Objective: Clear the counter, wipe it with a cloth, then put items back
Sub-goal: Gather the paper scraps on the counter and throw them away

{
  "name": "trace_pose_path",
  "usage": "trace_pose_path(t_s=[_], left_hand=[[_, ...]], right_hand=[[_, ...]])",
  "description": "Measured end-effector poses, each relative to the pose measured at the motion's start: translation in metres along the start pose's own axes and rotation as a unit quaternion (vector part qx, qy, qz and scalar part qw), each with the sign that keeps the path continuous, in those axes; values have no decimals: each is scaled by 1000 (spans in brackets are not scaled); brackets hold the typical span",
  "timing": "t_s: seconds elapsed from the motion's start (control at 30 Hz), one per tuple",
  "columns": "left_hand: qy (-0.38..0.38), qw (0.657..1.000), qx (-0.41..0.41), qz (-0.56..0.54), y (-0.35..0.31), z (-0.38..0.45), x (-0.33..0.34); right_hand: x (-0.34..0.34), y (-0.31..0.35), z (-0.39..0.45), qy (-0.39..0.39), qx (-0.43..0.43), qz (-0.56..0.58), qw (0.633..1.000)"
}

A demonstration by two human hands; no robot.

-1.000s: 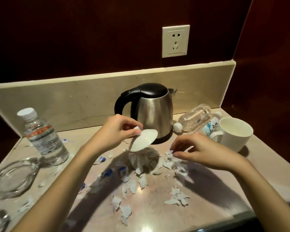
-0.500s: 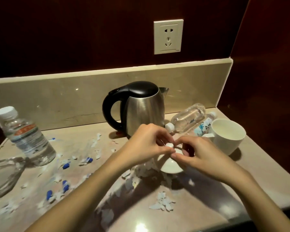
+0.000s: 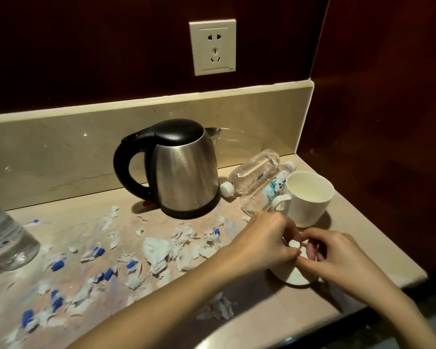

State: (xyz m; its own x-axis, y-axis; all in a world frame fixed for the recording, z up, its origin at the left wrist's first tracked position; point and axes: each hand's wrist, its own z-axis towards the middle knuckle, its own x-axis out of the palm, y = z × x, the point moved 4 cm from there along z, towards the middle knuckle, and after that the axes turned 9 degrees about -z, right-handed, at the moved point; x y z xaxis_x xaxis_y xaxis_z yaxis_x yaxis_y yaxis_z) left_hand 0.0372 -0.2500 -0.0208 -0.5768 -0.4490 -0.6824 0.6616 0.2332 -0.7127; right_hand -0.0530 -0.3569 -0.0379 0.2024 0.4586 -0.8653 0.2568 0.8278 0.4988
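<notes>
Now, hands: the left hand [image 3: 269, 244] and the right hand [image 3: 337, 256] meet near the front right edge of the tabletop [image 3: 257, 313], and the fingers [image 3: 293, 253] of both are pinched closed on a small white object [image 3: 294, 244] between them; what it is, I cannot tell.
Under the hands: a white saucer [image 3: 293, 278] lies flat, mostly hidden, close to the front edge.
Risk for the saucer: I think a careless pull toward the body could slide it over the edge.
White mug [image 3: 310, 197]: it stands just behind the hands, near the right edge; a quick lift of the left wrist may knock it.
Lying bottles [image 3: 254, 170]: two clear bottles lie between the kettle [image 3: 186, 170] and the mug; if the mug is pushed, they may roll.
Torn paper scraps [image 3: 159, 250]: white and blue pieces cover the middle and left of the tabletop; a moving forearm could sweep them to the floor.
Upright water bottle [image 3: 8, 240]: it stands at the left edge, well apart.
Task state: clearing looks only started; no cloth is visible.
</notes>
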Motion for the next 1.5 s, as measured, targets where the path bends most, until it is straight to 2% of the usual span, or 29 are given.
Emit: trace_pose_path(t_s=[0.3,0.5,0.73,0.83,0.97,1.13,1.3,1.4,1.5], left_hand=[[22,1000,2,-21,12,-8,-8],[-16,998,-68,8,49,-51,-67],[-108,980,-166,-15,92,-121,-118],[-142,974,-178,19,99,-136,-133],[-164,966,-193,50,108,-152,-147],[-105,965,-230,66,122,-167,-144],[-96,975,-197,39,114,-167,-127],[-111,972,-205,9,117,-175,-136],[-141,961,-234,48,128,-197,-163]], right_hand=[[1,6,-1,3,-16,-15,1000],[-1,53,12,-64,-94,15,993],[37,92,45,11,-136,-51,989],[56,110,60,90,-159,-127,975],[78,121,66,182,-160,-118,963],[92,127,57,171,-162,-153,960],[118,165,37,158,-207,-105,960],[136,190,30,164,-233,-56,957],[140,204,30,165,-252,-39,953]])
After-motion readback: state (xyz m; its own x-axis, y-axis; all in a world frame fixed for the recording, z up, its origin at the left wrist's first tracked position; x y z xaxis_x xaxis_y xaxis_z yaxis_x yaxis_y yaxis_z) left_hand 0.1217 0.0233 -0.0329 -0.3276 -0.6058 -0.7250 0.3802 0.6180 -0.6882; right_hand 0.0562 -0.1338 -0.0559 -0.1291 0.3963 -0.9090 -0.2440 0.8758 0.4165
